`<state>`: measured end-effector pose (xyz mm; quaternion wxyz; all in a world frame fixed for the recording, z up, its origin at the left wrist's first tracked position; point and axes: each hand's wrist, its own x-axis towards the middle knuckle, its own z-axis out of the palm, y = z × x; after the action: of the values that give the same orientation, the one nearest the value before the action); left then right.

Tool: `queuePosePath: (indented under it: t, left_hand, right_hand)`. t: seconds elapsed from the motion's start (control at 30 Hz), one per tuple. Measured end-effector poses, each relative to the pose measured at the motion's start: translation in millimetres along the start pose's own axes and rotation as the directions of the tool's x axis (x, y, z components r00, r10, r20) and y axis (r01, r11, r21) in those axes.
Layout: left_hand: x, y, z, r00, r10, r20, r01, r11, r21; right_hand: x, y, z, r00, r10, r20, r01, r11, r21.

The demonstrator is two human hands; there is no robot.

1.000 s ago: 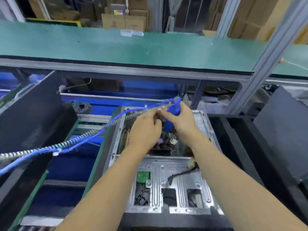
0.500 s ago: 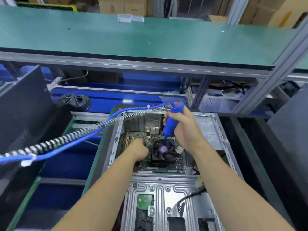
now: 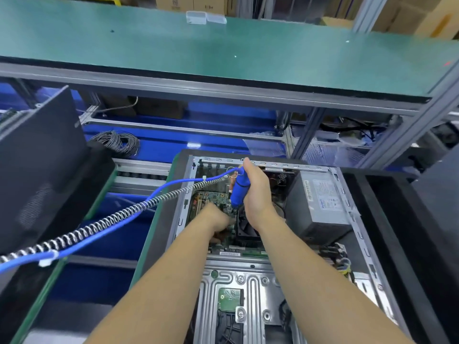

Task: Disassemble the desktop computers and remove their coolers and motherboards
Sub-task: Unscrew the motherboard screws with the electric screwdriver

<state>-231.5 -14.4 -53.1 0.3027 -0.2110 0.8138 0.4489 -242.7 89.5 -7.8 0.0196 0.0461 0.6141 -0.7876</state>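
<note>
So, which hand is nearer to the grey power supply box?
Right. The right hand grips the blue screwdriver just beside the power supply; the left hand rests on the motherboard, farther from it, beyond the cooler fan.

case (image 3: 352,234): bare grey metal | screwdriver (image 3: 240,189): glossy blue plastic | bench top (image 3: 223,45): matt green

We could not see the left hand's (image 3: 218,217) fingers, tucked down against the motherboard (image 3: 211,199). The right hand (image 3: 255,194) and blue screwdriver (image 3: 239,187) covered most of the cooler (image 3: 246,228). The coiled cable (image 3: 99,224) ran off the left edge. The power supply's (image 3: 320,199) label was too small to read.
</note>
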Motion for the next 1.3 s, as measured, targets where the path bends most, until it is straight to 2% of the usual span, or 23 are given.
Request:
queuePosePath:
  t: [0.1, 0.37, 0.5, 0.83, 1.17, 1.3]
  left_hand:
    - [-3.6, 0.8, 3.7, 0.995, -0.009, 0.098, 0.0, 0.996, 0.093]
    - [-14.0, 4.0, 1.8, 0.975, -0.009, 0.222, 0.005, 1.0, 0.02]
    - [-10.4, -0.4, 2.7, 0.976, -0.014, 0.218, -0.018, 0.989, 0.144]
    - [-8.7, 0.2, 6.2, 0.975, 0.007, 0.222, -0.041, 0.988, 0.147]
    - [-8.6, 2.8, 7.7, 0.973, 0.012, 0.23, -0.04, 0.992, 0.12]
    - [-8.2, 3.6, 7.4, 0.973, 0.006, 0.229, -0.037, 0.991, 0.129]
  right_hand:
    - [6.0, -6.2, -2.1, 0.998, -0.028, -0.048, 0.029, 1.0, 0.003]
    - [10.5, -4.5, -6.6, 0.999, -0.033, -0.037, 0.032, 0.999, -0.036]
    - [8.8, -2.1, -4.0, 1.0, -0.016, -0.026, 0.015, 0.999, -0.036]
    - [9.6, 2.5, -6.5, 1.0, 0.005, -0.03, -0.005, 1.0, -0.005]
    - [2.7, 6.0, -5.6, 0.982, -0.087, 0.167, 0.121, 0.971, -0.206]
    - [1.4, 2.8, -7.4, 0.993, -0.094, 0.068, 0.103, 0.984, -0.148]
